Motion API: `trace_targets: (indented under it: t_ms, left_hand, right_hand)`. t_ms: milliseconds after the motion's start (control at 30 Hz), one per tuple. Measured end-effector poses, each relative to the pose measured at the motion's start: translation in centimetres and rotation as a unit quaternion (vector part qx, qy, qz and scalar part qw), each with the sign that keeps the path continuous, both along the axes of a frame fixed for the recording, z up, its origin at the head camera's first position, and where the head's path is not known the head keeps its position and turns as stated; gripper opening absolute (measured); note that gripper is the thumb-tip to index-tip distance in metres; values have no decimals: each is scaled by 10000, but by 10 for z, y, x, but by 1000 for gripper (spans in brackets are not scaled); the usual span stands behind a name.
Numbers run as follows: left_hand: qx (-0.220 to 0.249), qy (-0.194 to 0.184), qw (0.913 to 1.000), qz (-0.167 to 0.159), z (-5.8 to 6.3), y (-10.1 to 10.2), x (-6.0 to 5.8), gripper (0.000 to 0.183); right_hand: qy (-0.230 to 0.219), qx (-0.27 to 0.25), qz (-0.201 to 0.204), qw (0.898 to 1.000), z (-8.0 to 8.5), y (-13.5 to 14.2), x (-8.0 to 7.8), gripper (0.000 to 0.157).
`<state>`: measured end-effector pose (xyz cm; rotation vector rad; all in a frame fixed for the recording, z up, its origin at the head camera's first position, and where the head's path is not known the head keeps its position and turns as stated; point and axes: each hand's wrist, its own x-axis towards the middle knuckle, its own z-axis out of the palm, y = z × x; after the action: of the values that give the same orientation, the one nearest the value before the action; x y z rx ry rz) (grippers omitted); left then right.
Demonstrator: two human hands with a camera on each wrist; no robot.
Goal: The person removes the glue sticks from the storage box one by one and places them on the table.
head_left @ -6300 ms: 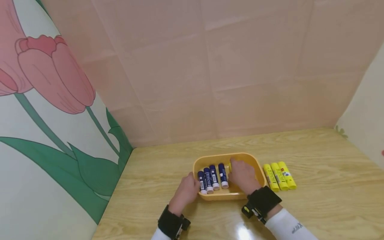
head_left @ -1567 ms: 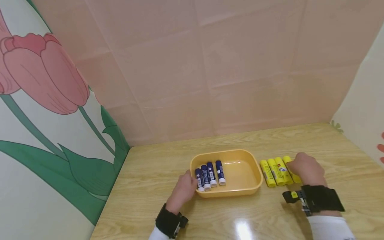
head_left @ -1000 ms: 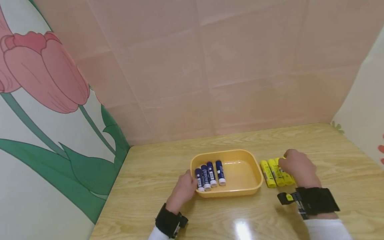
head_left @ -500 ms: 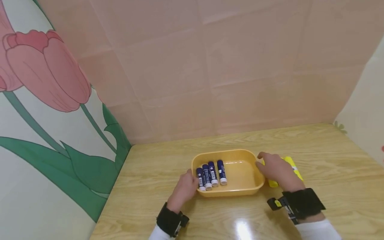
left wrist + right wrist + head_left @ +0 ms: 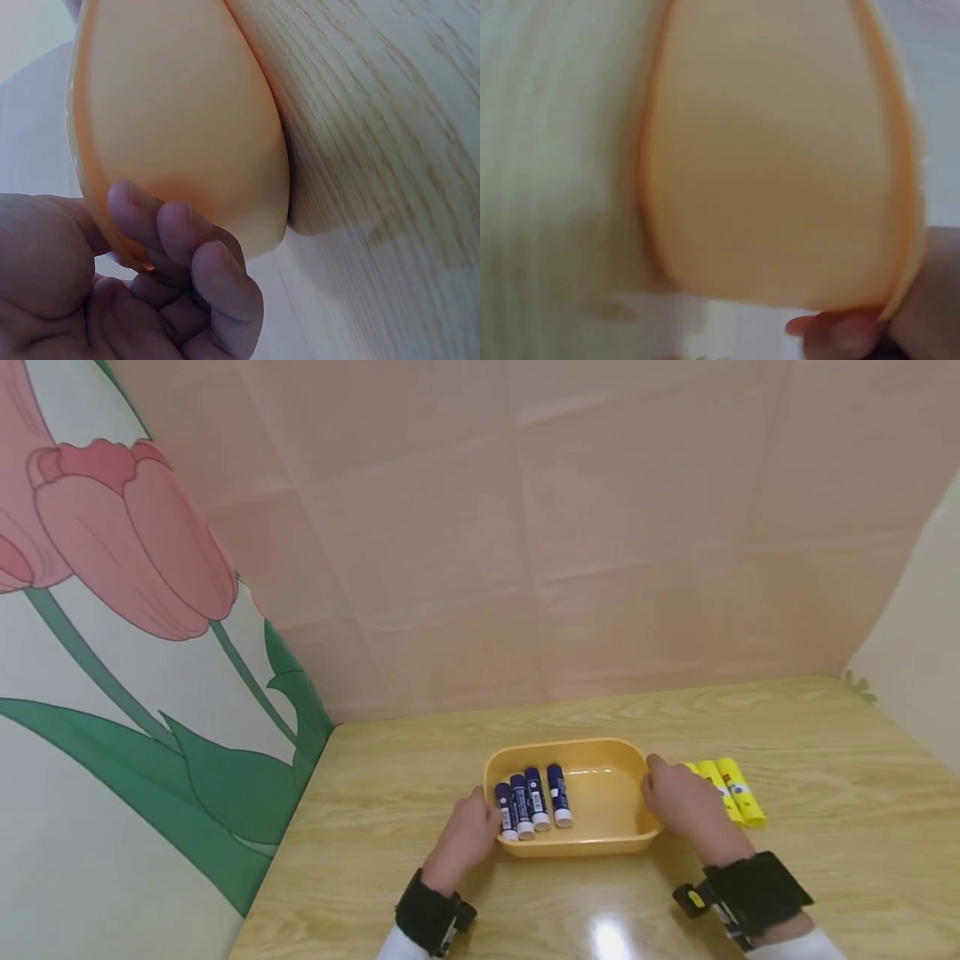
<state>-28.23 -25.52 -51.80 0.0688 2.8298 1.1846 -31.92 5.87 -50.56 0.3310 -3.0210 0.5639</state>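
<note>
Moved since a second earlier: the right hand (image 5: 686,802), which had left the yellow glue sticks (image 5: 722,793) for the tray (image 5: 603,797). Hands, two: the right gripped the right rim (its wrist view was blurred), the left hand (image 5: 467,831) the left. Step, as judged: securing both ends; the next move seemingly called for an even, level grip. Orange plastic tray, one: sat on the wood-grain table (image 5: 360,827). Blue glue sticks (image 5: 536,797), four: lay inside, leftward. Yellow, at least three: lay right of the tray, partly hidden.
</note>
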Motion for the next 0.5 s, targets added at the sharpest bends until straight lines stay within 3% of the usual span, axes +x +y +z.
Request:
trace_targets:
  t_ms: [133, 300, 500]
  left_hand:
    - [-96, -26, 9998, 159, 2, 1, 2, 32]
    - [-734, 273, 9959, 450, 6, 3, 5, 33]
    - [-1887, 1055, 9717, 956, 14, 9, 11, 46]
  right_hand:
    - [78, 2, -41, 10000, -4, 0, 0, 35]
    - [-76, 43, -178, 9998, -4, -1, 2, 37]
    - [-174, 34, -304, 9994, -3, -4, 4, 40]
